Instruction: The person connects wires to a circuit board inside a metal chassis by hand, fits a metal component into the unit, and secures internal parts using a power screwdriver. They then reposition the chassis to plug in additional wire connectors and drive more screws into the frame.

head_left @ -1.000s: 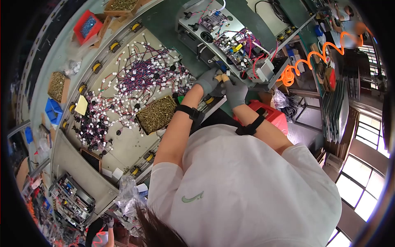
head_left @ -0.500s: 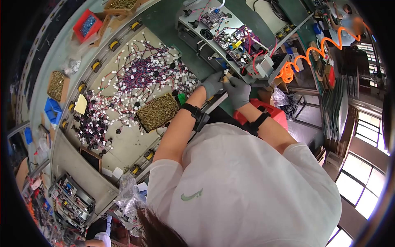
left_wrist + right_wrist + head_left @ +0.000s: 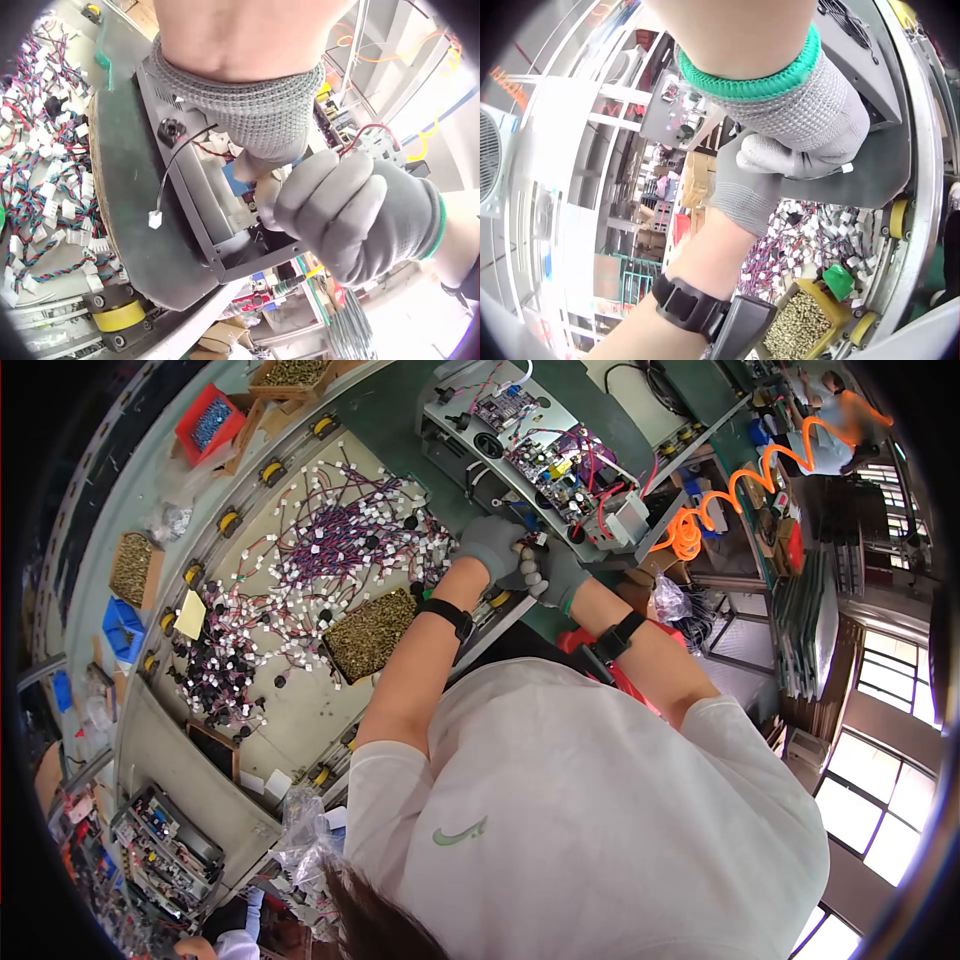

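Note:
Both hands wear grey knit gloves and meet close together at the near edge of an opened metal case [image 3: 545, 420] with circuit boards [image 3: 565, 470] and wires. My left hand [image 3: 490, 548] reaches in with its fingers pointing down, bare fingertips showing. Beside it, my right hand [image 3: 555, 578] has its fingers curled, pinching a small dark-and-white connector [image 3: 541, 540] at the fingertips. In the left wrist view, the left fingers meet the right thumb near a blue part [image 3: 237, 180]. Along the case's side hangs a black cable with a white plug [image 3: 155, 219].
Left of the hands lies a heap of wire harnesses [image 3: 330, 550] with white plugs. Brass-coloured small parts [image 3: 372, 638] fill a box near the left forearm. A yellow roller [image 3: 120, 315] sits on the rail. An orange coiled hose [image 3: 685, 535] hangs right of the case.
The right hand has turned, so its curled fingers now face the head camera. Both hands remain together at the case edge. The head view has shifted slightly.

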A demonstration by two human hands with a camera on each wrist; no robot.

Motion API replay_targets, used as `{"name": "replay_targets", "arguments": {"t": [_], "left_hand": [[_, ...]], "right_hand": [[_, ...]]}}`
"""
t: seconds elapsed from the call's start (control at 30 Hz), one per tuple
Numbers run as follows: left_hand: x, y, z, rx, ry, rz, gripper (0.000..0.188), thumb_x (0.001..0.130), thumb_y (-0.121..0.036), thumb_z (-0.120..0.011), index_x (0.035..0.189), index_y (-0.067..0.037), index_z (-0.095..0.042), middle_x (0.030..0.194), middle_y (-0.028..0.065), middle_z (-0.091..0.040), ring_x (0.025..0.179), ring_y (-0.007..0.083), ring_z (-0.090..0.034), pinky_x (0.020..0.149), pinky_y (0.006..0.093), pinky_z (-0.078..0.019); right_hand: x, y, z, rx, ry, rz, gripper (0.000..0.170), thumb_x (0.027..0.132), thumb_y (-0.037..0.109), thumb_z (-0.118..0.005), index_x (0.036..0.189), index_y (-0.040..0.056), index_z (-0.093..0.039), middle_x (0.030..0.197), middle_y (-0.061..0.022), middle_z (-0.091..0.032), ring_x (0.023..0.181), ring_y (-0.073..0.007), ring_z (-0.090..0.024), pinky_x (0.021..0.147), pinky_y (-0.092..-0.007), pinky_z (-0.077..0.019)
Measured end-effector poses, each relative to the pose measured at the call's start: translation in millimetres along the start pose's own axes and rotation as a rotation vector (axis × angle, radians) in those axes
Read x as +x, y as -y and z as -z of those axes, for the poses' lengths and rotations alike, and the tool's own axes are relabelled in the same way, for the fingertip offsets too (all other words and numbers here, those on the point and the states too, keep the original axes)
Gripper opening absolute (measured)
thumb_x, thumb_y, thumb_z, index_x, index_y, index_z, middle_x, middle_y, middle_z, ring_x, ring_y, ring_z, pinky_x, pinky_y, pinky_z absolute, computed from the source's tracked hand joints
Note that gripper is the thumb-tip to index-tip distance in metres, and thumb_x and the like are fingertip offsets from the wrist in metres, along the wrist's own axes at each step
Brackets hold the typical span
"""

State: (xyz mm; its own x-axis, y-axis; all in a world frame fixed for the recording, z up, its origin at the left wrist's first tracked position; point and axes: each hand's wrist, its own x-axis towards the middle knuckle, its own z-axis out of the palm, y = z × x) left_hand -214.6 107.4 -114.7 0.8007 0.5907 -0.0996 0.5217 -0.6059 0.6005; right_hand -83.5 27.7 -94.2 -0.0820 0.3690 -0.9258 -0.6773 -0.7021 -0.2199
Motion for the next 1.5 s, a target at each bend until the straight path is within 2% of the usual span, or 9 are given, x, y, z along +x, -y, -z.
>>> {"name": "replay_targets", "arguments": {"t": [0.13, 0.37, 0.67, 0.73, 0.83, 1.07, 1.2, 1.3, 1.5], "left_hand": [[-1, 5, 1, 0.057, -0.091, -0.043, 0.017, 0.075, -0.019, -0.054, 0.088, -0.015, -0.065, 0.083, 0.0104, -0.065, 0.083, 0.0285, -0.062, 0.072, 0.0417, -0.0484], [-3, -2, -8, -0.049, -0.035, 0.072, 0.021, 0.075, -0.019, -0.055, 0.093, -0.016, -0.065, 0.085, 0.0100, -0.065, 0.084, 0.0293, -0.062, 0.073, 0.0412, -0.0487], [-1, 21, 7, -0.401, 0.128, 0.237, 0.024, 0.074, -0.026, -0.061, 0.092, -0.010, -0.065, 0.085, 0.0142, -0.065, 0.079, 0.0270, -0.063, 0.073, 0.0344, -0.0487], [-2, 23, 13, -0.429, 0.165, 0.278, 0.028, 0.074, -0.029, -0.065, 0.090, -0.007, -0.065, 0.083, 0.0156, -0.065, 0.074, 0.0262, -0.063, 0.070, 0.0335, -0.0482], [3, 35, 14, -0.501, 0.155, 0.238, 0.027, 0.073, -0.028, -0.065, 0.083, -0.002, -0.065, 0.073, 0.0130, -0.064, 0.064, 0.0221, -0.061, 0.064, 0.0315, -0.0477], [-23, 66, -4, -1.532, 0.404, 0.157, 0.023, 0.075, -0.024, -0.061, 0.067, -0.003, -0.062, 0.061, 0.0016, -0.057, 0.052, 0.0091, -0.050, 0.054, 0.0252, -0.0432], [-28, 31, 23, -1.087, 0.448, 0.282, 0.020, 0.076, -0.022, -0.061, 0.071, -0.003, -0.063, 0.065, 0.0009, -0.058, 0.055, 0.0087, -0.051, 0.056, 0.0251, -0.0450], [-30, 33, 5, -0.854, 0.424, 0.158, 0.018, 0.077, -0.020, -0.061, 0.082, -0.003, -0.063, 0.075, 0.0030, -0.060, 0.063, 0.0091, -0.054, 0.060, 0.0238, -0.0455], [-51, 36, -7, -1.395, 0.263, 0.014, 0.024, 0.083, -0.021, -0.061, 0.098, -0.003, -0.058, 0.100, 0.0089, -0.060, 0.089, 0.0157, -0.057, 0.082, 0.0277, -0.0452]], "right_hand": [[12, -1, 13, 0.263, 0.439, -0.040, 0.046, 0.094, 0.047, -0.029, 0.081, 0.0126, -0.057, 0.057, 0.0041, -0.046, 0.042, -0.0069, -0.037, 0.032, -0.0197, -0.0258], [-3, -8, 9, 0.228, 0.236, 0.113, 0.027, 0.093, 0.029, -0.041, 0.084, 0.0090, -0.056, 0.060, 0.0032, -0.049, 0.042, -0.0067, -0.038, 0.035, -0.0185, -0.0286], [-25, -32, 4, -0.608, -0.238, 0.598, 0.025, 0.089, 0.029, -0.048, 0.081, 0.0069, -0.055, 0.066, -0.0037, -0.058, 0.049, -0.0148, -0.056, 0.040, -0.0281, -0.0419], [-29, -31, 4, -1.563, -0.631, 1.207, 0.018, 0.084, 0.025, -0.054, 0.083, 0.0069, -0.054, 0.065, -0.0060, -0.058, 0.051, -0.0192, -0.057, 0.044, -0.0312, -0.0445], [-47, -26, 3, -1.943, -0.693, 1.380, 0.015, 0.079, 0.022, -0.058, 0.084, 0.0081, -0.053, 0.064, -0.0073, -0.055, 0.055, -0.0222, -0.058, 0.048, -0.0328, -0.0451], [-102, -5, -9, -2.008, -0.476, 1.887, 0.031, 0.070, 0.011, -0.063, 0.100, 0.0069, -0.058, 0.066, -0.0018, -0.052, 0.055, -0.0166, -0.055, 0.047, -0.0272, -0.0436], [-115, -12, 6, -1.972, -0.078, 1.985, 0.037, 0.067, 0.011, -0.065, 0.102, 0.0030, -0.059, 0.073, -0.0049, -0.058, 0.057, -0.0169, -0.057, 0.049, -0.0270, -0.0465], [-147, -8, -2, -2.017, -0.105, 1.960, 0.035, 0.066, 0.011, -0.066, 0.100, 0.0035, -0.060, 0.075, -0.0048, -0.059, 0.056, -0.0169, -0.057, 0.049, -0.0269, -0.0465], [-141, -9, -20, -1.635, -0.531, 1.741, 0.022, 0.072, 0.009, -0.061, 0.094, 0.0068, -0.060, 0.068, -0.0075, -0.059, 0.056, -0.0234, -0.058, 0.048, -0.0319, -0.0456]]}}
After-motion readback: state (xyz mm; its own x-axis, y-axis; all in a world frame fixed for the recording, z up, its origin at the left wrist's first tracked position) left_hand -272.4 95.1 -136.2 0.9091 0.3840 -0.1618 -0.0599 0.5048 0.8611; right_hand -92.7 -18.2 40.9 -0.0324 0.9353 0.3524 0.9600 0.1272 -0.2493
